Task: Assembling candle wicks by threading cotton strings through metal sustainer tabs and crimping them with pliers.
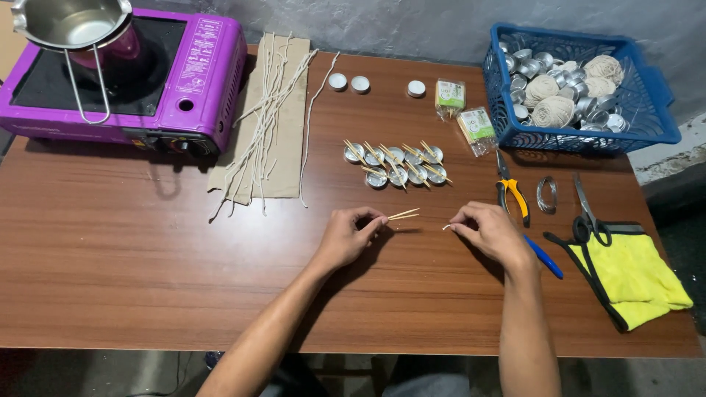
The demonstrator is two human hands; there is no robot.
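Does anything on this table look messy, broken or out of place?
Only slightly: one white string strays off the brown paper onto the bare wood, and the pot's wire handle droops over the purple stove. Nothing looks spilled or broken.

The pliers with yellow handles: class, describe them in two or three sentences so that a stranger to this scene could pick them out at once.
Start at the blue plastic basket at the far right of the brown wooden table. Just in front of its left corner lie the yellow-handled pliers, left of a small coil of wire. Unlike the black-handled scissors further right, their grips are yellow edged in black and their jaws are short.
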